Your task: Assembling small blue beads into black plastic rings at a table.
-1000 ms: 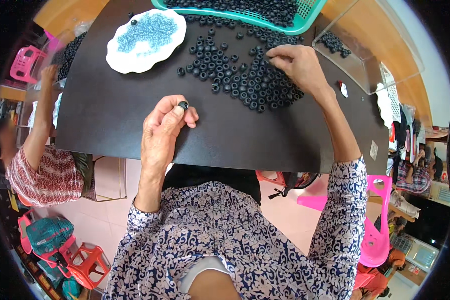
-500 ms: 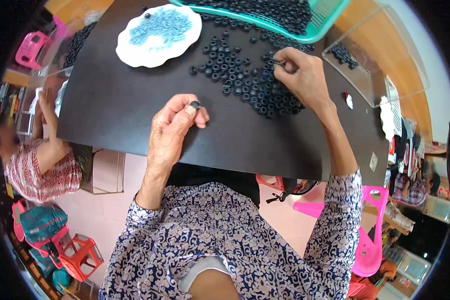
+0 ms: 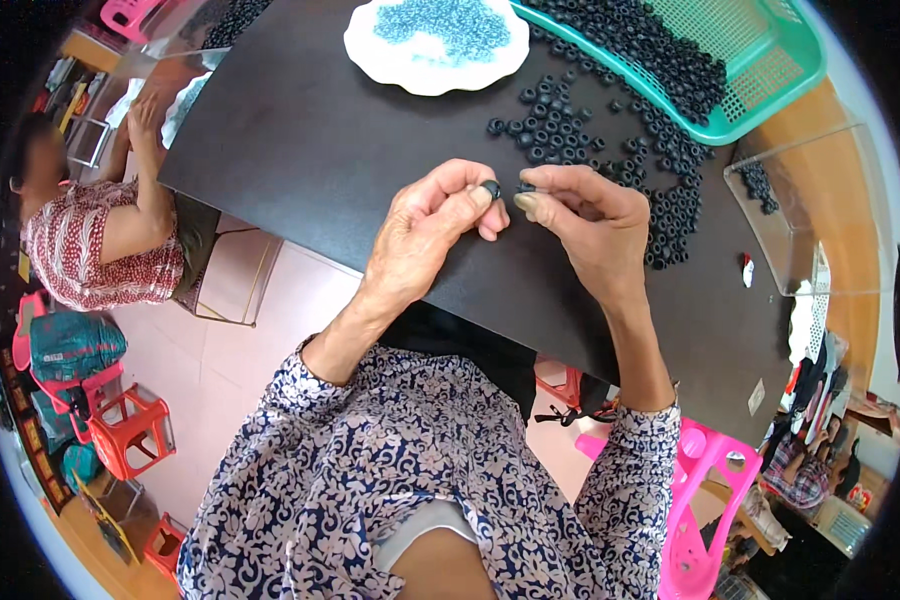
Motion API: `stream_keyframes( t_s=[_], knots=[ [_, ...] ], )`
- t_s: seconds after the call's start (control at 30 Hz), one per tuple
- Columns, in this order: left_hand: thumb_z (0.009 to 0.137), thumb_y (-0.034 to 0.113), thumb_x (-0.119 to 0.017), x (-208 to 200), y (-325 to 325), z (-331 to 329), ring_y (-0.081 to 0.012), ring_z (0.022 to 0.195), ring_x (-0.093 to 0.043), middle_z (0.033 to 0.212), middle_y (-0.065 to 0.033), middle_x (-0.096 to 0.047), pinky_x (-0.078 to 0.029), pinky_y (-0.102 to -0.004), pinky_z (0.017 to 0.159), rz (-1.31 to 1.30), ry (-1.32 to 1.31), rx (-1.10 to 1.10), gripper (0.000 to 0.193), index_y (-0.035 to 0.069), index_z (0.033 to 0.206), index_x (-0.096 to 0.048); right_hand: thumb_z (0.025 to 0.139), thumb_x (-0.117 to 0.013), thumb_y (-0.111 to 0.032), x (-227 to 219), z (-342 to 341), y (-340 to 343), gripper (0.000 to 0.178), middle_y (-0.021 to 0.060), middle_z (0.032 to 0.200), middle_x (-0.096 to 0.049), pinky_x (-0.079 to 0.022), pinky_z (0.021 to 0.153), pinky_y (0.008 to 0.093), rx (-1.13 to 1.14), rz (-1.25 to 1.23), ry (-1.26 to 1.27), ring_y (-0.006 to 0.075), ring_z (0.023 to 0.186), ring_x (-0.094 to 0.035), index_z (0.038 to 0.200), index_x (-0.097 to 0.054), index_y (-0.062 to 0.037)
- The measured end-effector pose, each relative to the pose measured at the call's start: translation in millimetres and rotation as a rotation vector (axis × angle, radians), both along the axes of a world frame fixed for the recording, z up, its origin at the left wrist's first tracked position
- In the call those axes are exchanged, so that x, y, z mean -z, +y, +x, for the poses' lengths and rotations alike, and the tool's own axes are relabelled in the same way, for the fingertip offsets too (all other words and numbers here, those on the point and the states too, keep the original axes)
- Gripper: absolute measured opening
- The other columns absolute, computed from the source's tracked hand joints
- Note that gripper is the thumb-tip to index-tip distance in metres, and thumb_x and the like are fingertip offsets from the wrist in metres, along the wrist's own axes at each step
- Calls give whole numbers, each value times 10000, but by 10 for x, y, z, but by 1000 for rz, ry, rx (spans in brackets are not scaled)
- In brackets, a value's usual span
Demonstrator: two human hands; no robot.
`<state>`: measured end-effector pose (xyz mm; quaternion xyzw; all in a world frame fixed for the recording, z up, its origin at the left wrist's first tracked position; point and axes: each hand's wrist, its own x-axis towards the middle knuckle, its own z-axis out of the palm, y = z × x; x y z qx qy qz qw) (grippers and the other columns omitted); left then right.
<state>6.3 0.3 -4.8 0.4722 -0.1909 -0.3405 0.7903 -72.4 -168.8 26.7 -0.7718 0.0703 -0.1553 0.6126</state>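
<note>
Over the table's near part my left hand [image 3: 425, 225] pinches a small black round piece [image 3: 491, 189] between thumb and fingertips. Close to its right, my right hand [image 3: 592, 215] is closed in a pinch, fingertips facing the piece a short gap away. A small dark thing shows at those fingertips, too small to make out. Beyond the hands lies a loose heap of black ring-shaped pieces [image 3: 550, 122] with holes, partly hidden by my right hand. A white scalloped plate [image 3: 432, 78] holds many small clear bluish bits.
A green basket [image 3: 735, 135] full of black pieces stands at the far right, beside a clear plastic bin [image 3: 820, 270]. A red-and-white scrap [image 3: 747, 270] lies on the dark table [image 3: 300, 130]. Another person [image 3: 105, 235] sits at left. A pink chair [image 3: 705, 500] stands at my right.
My right hand has left the heap and come in beside my left hand, still pinched. The left still holds its black piece. The whole view has shifted, with the plate and basket now farther right.
</note>
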Motion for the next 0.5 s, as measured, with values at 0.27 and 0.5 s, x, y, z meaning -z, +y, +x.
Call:
stream_keyframes(
  t_s=[0.27,0.5],
  knots=[
    [986,146,-503,1,-4,5,-118,825,-570,866,-53,-606,-470,-245,787,50,-108,-11,208,-21,1099,-554,808,-689,79,43,-14,38,167,64,881,-686,-533,671,206,-27,212,-33,103,735,-647,971,-683,46],
    [991,150,-518,-6,-13,-38,-92,804,-573,856,-40,-622,-489,-234,762,66,-136,-30,206,-25,1084,-572,812,-695,62,52,-42,91,156,70,857,-685,-524,644,199,-65,253,-46,96,715,-638,967,-687,47]
  ],
)
